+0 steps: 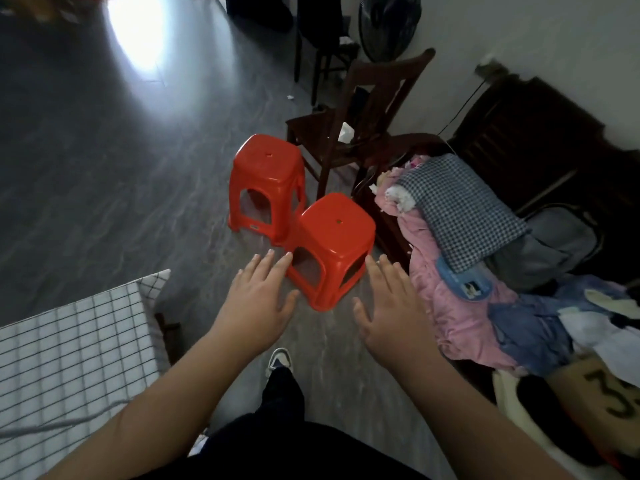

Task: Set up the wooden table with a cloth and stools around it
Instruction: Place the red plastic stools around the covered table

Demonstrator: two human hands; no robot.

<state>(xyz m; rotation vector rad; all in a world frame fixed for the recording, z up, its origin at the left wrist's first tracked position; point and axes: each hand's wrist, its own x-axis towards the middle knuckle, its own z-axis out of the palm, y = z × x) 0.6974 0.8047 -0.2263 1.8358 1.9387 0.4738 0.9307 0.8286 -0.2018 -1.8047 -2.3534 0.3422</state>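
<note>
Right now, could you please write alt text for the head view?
Two open hands, left hand and right hand, reach toward the nearer red stool on the grey floor; a second red stool stands behind it. A checked cloth covers the table at lower left.

Daylight glare on my floor (104,140), dim room beyond.

A white patch of glare (136,29) burns out the tiles at upper left, where light enters; the rest sits in grey half-light, darkest at the corners. My hands, the left (258,299) and the right (388,306), are evenly lit and slightly soft, and the red stools (332,233) show faint sheen. The wide lens bends the wall (554,39) and the cloth (69,358) at the edges.
</note>
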